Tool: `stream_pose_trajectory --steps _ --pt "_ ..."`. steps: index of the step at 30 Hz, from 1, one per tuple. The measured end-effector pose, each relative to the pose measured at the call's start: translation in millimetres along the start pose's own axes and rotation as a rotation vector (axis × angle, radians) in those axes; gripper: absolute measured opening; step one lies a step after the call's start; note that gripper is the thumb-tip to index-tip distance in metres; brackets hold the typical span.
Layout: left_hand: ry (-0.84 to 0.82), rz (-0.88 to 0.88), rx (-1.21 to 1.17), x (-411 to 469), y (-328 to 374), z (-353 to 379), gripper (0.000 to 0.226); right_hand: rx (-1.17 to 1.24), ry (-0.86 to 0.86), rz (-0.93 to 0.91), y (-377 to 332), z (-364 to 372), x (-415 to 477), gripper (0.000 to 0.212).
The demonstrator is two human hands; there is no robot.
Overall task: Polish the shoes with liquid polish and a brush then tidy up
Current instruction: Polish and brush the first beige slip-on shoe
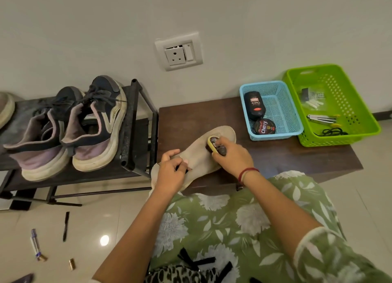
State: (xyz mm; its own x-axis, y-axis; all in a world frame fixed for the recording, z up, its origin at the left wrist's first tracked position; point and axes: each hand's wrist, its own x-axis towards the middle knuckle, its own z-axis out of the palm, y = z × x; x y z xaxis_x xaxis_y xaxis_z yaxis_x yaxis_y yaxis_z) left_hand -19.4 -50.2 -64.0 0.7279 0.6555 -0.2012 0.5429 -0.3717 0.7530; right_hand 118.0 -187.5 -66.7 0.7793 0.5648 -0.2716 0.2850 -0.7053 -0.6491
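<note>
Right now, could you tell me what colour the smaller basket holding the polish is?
The smaller basket is light blue, seen in the head view.

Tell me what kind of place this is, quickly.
Likely a home entryway or hallway corner: a shoe rack holding worn sneakers stands against a plain wall with a socket plate, beside a low wooden bench on a glossy tiled floor.
</note>
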Motion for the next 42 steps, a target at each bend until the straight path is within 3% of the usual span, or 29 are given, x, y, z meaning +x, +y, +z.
stream_pose_trajectory --steps 4,7,9,13,18,20,22,24,28,30,32,34,37,39,42 --pt "0.030 -0.012 0.011 3.3 -4.7 -2.0 0.023 0.239 -0.241 -0.180 -15.6 17.8 -28.0 0.023" --pt "0.003 0.002 0.025 0.1 -0.4 -0.5 0.024 -0.046 -0.036 -0.020 3.4 -0.1 -4.1 0.027" --pt "0.007 0.003 0.009 -0.3 3.0 2.0 0.025 -0.074 0.054 -0.007 1.7 0.1 -5.5 0.027" --pt "0.058 -0.026 0.001 2.4 -1.1 -1.9 0.022 0.116 -0.165 -0.244 -18.0 16.5 -41.7 0.026" --pt "0.044 -0.013 0.000 -3.3 2.0 -3.8 0.025 -0.297 0.102 0.033 27.0 -16.0 4.5 0.038" --pt "0.051 -0.026 -0.015 -1.5 2.2 -2.2 0.025 -0.238 0.081 -0.063 10.7 0.1 -11.6 0.037" --pt "0.066 -0.031 -0.030 -0.3 0.5 -0.3 0.025 -0.127 -0.044 -0.251 -8.3 22.3 -42.3 0.035" --pt "0.095 -0.049 -0.043 1.1 -4.0 -1.6 0.024 -0.176 -0.085 -0.334 -4.8 24.6 -46.2 0.036" --pt "0.073 -0.048 -0.059 -2.1 -3.3 -5.1 0.023 -0.322 0.101 -0.029 31.9 -5.7 -0.3 0.036" --pt "0.055 -0.054 -0.078 -0.6 -0.1 -4.3 0.023 -0.257 0.105 -0.096 19.3 7.4 -9.2 0.036" --pt "0.058 -0.057 -0.086 1.6 0.6 -1.9 0.024 -0.144 -0.031 -0.269 -5.6 29.7 -34.5 0.035" --pt "0.081 -0.074 -0.095 2.5 -0.8 -1.5 0.026 -0.151 -0.063 -0.323 -2.4 32.1 -35.4 0.034" --pt "0.074 -0.051 -0.071 -0.5 0.9 -2.1 0.035 -0.287 0.105 -0.065 25.4 -1.5 3.3 0.037" --pt "0.070 -0.050 -0.063 0.1 1.1 -1.3 0.038 -0.301 0.177 -0.008 25.8 -4.6 3.1 0.038" --pt "0.084 -0.061 -0.061 3.3 -1.0 -0.7 0.031 -0.279 0.011 -0.292 -1.2 27.3 -34.3 0.035"
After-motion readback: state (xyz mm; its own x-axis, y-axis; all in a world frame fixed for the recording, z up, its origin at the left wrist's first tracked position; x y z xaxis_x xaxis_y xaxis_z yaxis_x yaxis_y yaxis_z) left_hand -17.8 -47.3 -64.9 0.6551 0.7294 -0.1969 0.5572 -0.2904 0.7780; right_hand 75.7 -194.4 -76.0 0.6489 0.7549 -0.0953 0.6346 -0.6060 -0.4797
